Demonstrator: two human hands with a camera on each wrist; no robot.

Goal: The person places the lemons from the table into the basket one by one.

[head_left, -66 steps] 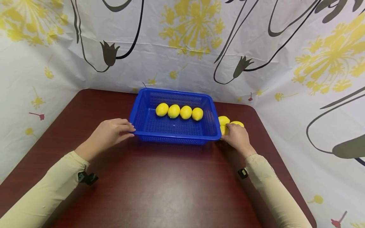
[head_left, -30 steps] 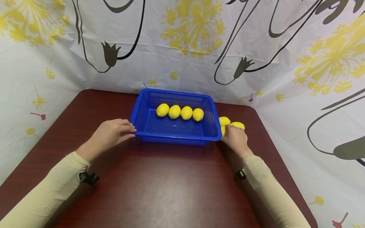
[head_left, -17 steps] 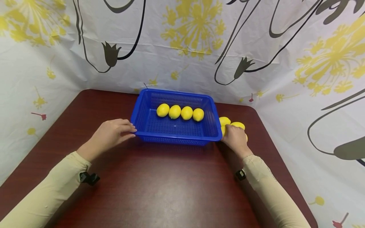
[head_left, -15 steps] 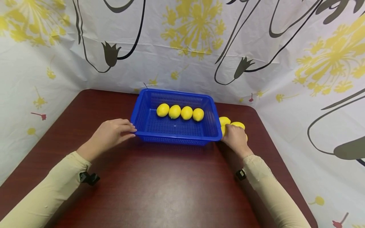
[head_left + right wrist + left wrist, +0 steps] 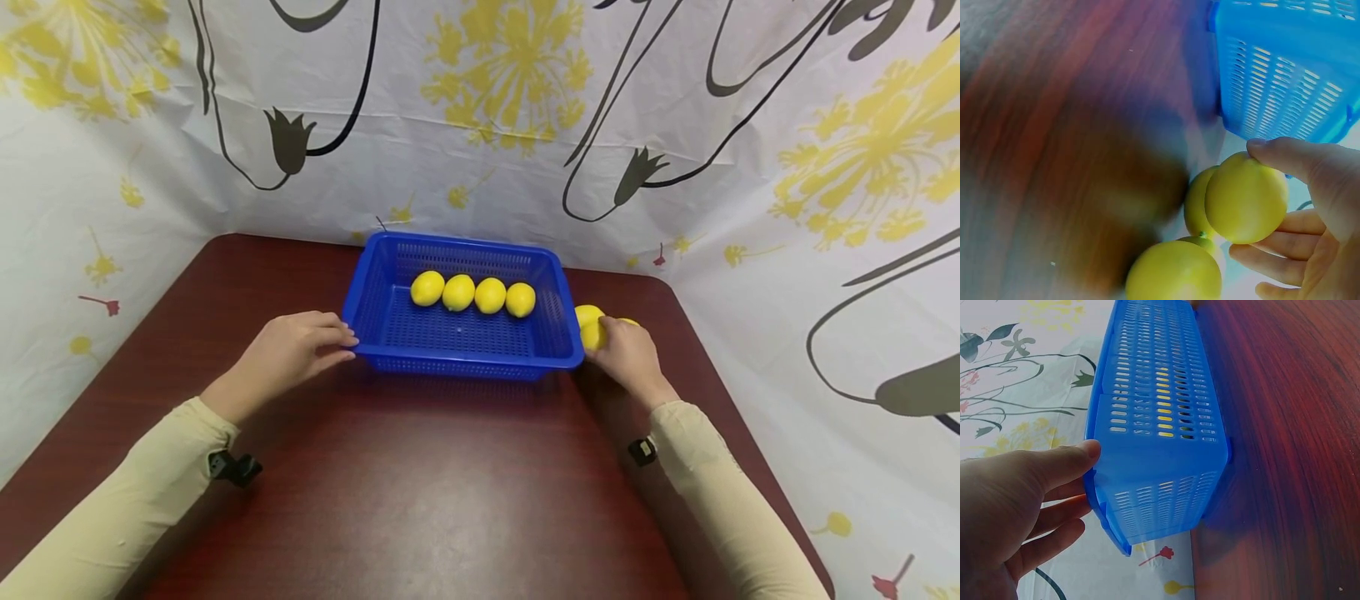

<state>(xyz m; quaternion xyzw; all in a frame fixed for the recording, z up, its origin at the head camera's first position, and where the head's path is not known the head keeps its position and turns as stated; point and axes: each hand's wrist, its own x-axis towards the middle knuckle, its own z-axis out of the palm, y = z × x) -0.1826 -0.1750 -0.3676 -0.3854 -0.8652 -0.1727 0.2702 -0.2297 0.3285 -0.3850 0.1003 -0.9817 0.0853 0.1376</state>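
A blue plastic basket [image 5: 465,360] stands on the table, with several lemons [image 5: 458,293] in a row along its far side. My left hand [image 5: 288,354] pinches the rim at the near left corner; in the left wrist view the thumb [image 5: 1079,461] lies on one side of the rim, fingers on the other. Just right of the basket, my right hand [image 5: 632,357] grips a lemon [image 5: 1246,199] between thumb and fingers. Behind and below it sit more lemons [image 5: 1174,272], partly hidden by the hand in the head view; one lemon [image 5: 588,314] shows beside the basket wall.
The dark red-brown table [image 5: 450,492] extends in front of the basket toward me. A white cloth [image 5: 480,183] with flower prints hangs behind the table and along both sides. A small black camera [image 5: 234,469] is on the left wrist, another [image 5: 642,451] on the right.
My right hand has drawn a lemon up from the group beside the basket, shifting slightly up and right. My left hand, the basket and the lemons inside have stayed in place.
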